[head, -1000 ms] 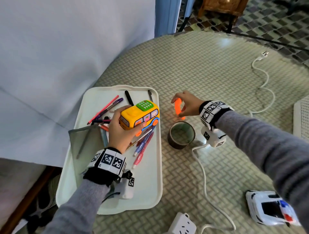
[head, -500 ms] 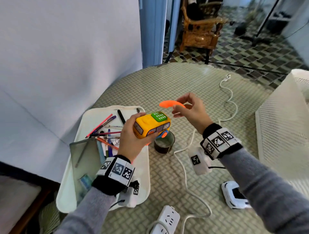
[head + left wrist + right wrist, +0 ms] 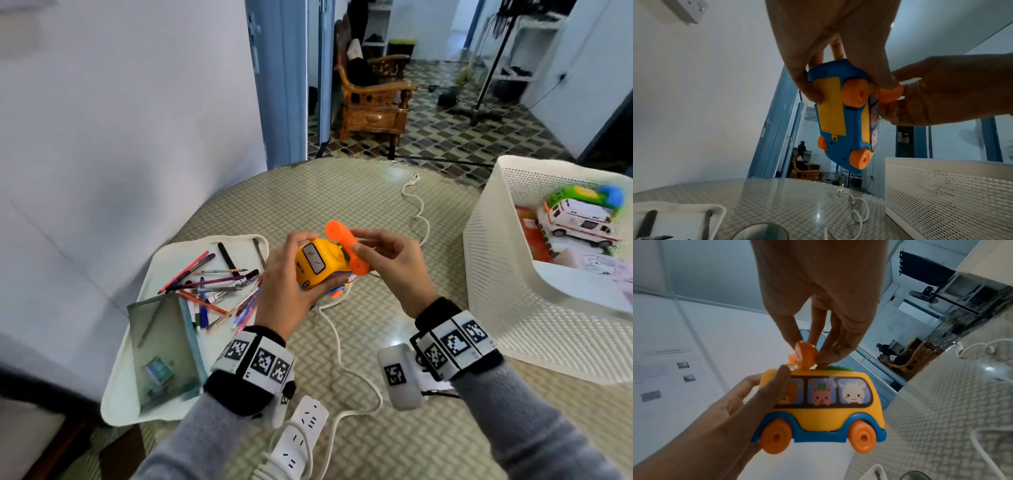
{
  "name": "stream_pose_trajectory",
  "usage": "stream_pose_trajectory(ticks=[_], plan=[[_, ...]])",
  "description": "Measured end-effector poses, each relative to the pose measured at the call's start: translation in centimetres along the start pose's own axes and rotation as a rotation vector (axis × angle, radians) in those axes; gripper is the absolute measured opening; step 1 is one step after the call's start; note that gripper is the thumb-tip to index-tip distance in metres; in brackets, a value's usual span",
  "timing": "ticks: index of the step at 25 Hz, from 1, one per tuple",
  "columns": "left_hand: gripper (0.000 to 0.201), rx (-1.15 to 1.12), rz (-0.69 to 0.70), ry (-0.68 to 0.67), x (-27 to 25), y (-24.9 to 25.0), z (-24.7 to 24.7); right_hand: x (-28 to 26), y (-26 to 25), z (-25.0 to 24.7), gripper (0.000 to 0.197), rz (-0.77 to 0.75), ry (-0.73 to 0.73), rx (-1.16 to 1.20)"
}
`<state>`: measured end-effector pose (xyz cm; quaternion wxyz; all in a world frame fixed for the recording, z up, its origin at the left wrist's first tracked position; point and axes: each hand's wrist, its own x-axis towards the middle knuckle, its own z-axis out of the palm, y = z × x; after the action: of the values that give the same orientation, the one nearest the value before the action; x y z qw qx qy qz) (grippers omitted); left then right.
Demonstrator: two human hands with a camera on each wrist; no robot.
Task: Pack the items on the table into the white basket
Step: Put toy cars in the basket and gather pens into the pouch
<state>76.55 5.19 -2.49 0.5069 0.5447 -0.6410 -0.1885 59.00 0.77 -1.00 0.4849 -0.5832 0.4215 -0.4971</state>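
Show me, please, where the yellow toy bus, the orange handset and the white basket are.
yellow toy bus [image 3: 818, 415]: right wrist view, side panel.
orange handset [image 3: 346, 247]: head view, middle bar.
white basket [image 3: 534, 274]: head view, near perforated wall.

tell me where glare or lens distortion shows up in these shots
Head view: glare patches on the glossy table, straight door frames bow near the edges. Left wrist view: bright reflection streak on the table, the white basket bulges. Right wrist view: a glare spot on the table at right, the toy bus looks sharp and the walls lean.
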Motion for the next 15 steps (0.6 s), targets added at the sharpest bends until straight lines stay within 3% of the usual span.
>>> stream_pose_trajectory(ticks=[4, 15], plan=[[0.061, 0.065, 0.086, -0.002, -1.0, 2.7, 1.7, -2.2, -1.4, -2.0, 0.022, -0.004, 0.004, 0.082], [0.066, 0.243, 0.221, -0.037, -2.2, 5.8, 5.0, -5.2, -2.5, -7.0, 0.026, -0.072, 0.017, 0.121]])
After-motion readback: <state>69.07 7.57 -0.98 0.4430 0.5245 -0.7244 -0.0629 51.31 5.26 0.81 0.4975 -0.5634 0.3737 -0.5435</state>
